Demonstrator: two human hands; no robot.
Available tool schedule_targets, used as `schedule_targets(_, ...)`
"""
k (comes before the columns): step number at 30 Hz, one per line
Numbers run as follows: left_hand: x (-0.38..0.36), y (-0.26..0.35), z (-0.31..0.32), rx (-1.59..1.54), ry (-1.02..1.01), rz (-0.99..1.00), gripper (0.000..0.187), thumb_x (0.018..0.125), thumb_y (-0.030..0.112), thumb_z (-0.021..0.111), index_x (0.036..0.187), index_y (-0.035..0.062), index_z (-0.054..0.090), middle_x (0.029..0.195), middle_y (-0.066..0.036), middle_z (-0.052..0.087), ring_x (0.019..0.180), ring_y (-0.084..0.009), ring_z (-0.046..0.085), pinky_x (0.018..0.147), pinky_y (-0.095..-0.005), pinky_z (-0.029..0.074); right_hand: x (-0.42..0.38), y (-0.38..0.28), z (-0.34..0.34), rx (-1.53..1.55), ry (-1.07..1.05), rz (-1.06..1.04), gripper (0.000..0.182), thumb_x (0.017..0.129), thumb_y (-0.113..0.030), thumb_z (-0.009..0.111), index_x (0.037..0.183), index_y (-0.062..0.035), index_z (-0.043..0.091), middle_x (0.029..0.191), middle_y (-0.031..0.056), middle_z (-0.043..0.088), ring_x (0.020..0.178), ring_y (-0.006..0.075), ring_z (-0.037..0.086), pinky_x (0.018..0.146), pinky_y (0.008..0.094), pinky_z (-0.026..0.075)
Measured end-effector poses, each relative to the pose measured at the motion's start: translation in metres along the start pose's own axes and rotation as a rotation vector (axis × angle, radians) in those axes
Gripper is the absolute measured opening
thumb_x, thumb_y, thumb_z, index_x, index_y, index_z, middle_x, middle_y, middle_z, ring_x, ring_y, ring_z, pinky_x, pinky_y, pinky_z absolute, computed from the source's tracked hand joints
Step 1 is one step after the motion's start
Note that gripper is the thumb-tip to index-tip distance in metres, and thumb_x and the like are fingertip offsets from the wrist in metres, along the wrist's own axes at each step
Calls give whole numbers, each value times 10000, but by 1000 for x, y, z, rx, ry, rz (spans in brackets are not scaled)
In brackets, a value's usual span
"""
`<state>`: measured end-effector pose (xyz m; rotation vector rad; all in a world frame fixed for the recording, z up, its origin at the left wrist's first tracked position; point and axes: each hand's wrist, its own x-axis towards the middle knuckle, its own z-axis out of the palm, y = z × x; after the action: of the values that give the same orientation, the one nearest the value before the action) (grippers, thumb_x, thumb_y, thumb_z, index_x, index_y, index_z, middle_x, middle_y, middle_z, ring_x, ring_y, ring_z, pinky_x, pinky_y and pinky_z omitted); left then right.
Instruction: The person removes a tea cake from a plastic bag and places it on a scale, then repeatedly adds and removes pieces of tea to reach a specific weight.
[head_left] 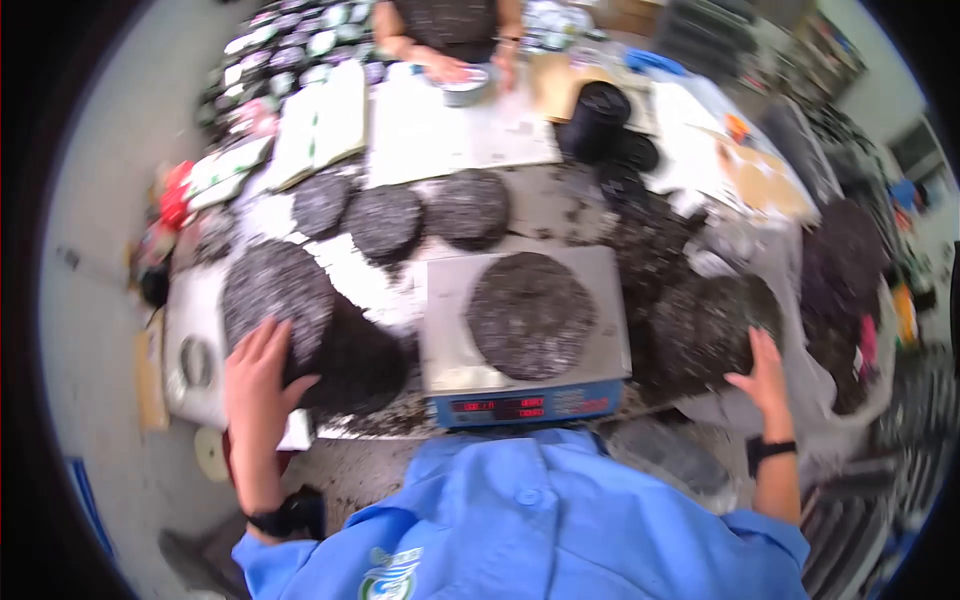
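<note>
My left hand (262, 375) rests against the near left side of a tall stack of dark, round, pressed cakes (278, 290), thumb spread from the fingers. My right hand (765, 370) is open at the right edge of another dark round cake (715, 320), its fingertips overlapping the rim in this view. Between my hands, one dark round cake (532, 315) lies flat on the steel plate of a digital scale (447, 345) with a blue front and red digits. Behind the scale, three smaller dark discs (385, 222) lie in a row.
Loose dark crumbly material (650, 245) is heaped right of the scale. Black cylindrical containers (598, 120) stand behind it. Across the table a person's hands (447, 70) are at a small round tub (465, 88). Many small wrapped packs (300, 45) cover the far left.
</note>
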<state>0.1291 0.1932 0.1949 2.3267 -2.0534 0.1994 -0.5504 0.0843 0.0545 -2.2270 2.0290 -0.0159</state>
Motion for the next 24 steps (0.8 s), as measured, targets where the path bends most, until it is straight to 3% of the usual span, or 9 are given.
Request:
schedule_targets(5, -6, -11, -3, 59, 21, 58, 671, 684, 331, 795, 1251, 47, 577, 1308, -145, 567, 1188, -326, 530, 986, -426, 429, 5, -18, -4, -35, -58, 187, 1049, 631, -224, 841, 1503, -97, 270, 1550, 181, 271, 1430, 356, 248, 1151, 469, 250)
schedule_targets(8, -11, -10, -17, -47, -4, 92, 705, 663, 343, 805, 1257, 46, 571, 1268, -139, 584, 1150, -324, 543, 974, -427, 439, 12, -82, -21, -118, 94, 61, 1017, 649, -209, 831, 1495, -92, 279, 1543, 179, 283, 1430, 352, 251, 1151, 482, 238)
schedule_targets(11, -14, -14, -15, -131, 33, 113, 665, 632, 341, 823, 1195, 52, 619, 1232, -120, 601, 1102, -319, 560, 940, -422, 464, 22, -166, -45, 74, 121, -254, 882, 666, -207, 816, 1426, -56, 394, 1513, 182, 330, 1401, 360, 300, 1149, 503, 220)
schedule_targets(16, -16, -30, -18, -222, 34, 170, 578, 649, 293, 823, 1142, 47, 649, 1200, -99, 623, 1074, -294, 576, 927, -395, 485, 27, -303, -64, 195, 100, -730, 838, 695, -322, 791, 1410, -79, 429, 1493, 173, 363, 1387, 348, 327, 1134, 489, 264)
schedule_targets(17, -17, -29, -20, -240, 35, 159, 503, 679, 192, 786, 1139, 46, 644, 1212, -97, 619, 1080, -294, 575, 930, -392, 488, 25, -329, -69, 314, 57, -794, 825, 680, -258, 793, 1398, -55, 443, 1494, 188, 361, 1364, 365, 358, 1133, 451, 291)
schedule_targets(18, -18, -27, -19, -256, 52, 129, 492, 683, 153, 759, 1149, 50, 639, 1226, -95, 616, 1093, -298, 571, 931, -396, 486, 24, -352, -68, 441, 17, -870, 795, 722, -317, 782, 1400, -74, 446, 1485, 182, 369, 1357, 346, 371, 1120, 429, 316)
schedule_targets(20, -19, -26, -13, -290, 83, 74, 484, 691, 76, 703, 1169, 58, 628, 1254, -93, 610, 1120, -306, 564, 933, -404, 484, 17, -401, -65, 562, 19, -1052, 763, 748, -289, 765, 1408, -84, 441, 1466, 186, 394, 1330, 348, 409, 1106, 430, 346)
schedule_targets(21, -20, -22, -10, -246, 132, 35, 481, 698, 10, 639, 1176, 49, 617, 1242, -103, 616, 1126, -307, 566, 945, -402, 481, 11, -426, -63, 598, 39, -1131, 755, 761, -294, 754, 1414, -92, 435, 1467, 186, 390, 1347, 340, 393, 1115, 430, 332)
schedule_targets(24, -19, -35, 6, -223, 394, 51, 467, 692, 20, 676, 1156, 35, 624, 1172, -113, 640, 1090, -309, 583, 946, -393, 483, -2, -492, -52, 587, 152, -1267, 717, 779, -305, 732, 1393, -77, 441, 1481, 171, 369, 1365, 330, 370, 1126, 473, 302)
